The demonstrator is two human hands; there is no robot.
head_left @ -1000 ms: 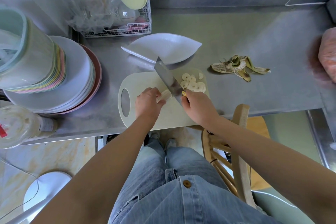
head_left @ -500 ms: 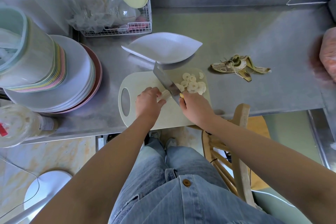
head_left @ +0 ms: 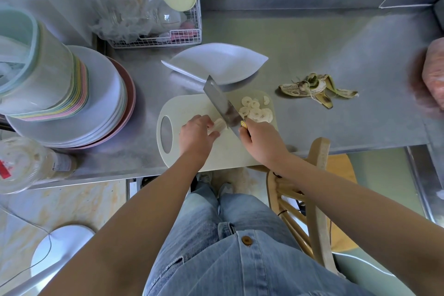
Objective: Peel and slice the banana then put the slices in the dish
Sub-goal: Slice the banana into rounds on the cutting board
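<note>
The cutting board (head_left: 189, 106) lies on the desk (head_left: 336, 50). On the board, the left hand (head_left: 195, 136) grips the remaining banana (head_left: 218, 125) stub, fingers curled over it. The right hand (head_left: 260, 138) is closed around the handle of the knife (head_left: 222, 103), whose blade meets the stub's cut end. The slices (head_left: 255, 111) lie in a pile on the board's right part. The dish (head_left: 216, 63) sits just behind the board. The peel (head_left: 314, 87) lies right of the board, and stacked plates (head_left: 105, 103) stand left of it.
</note>
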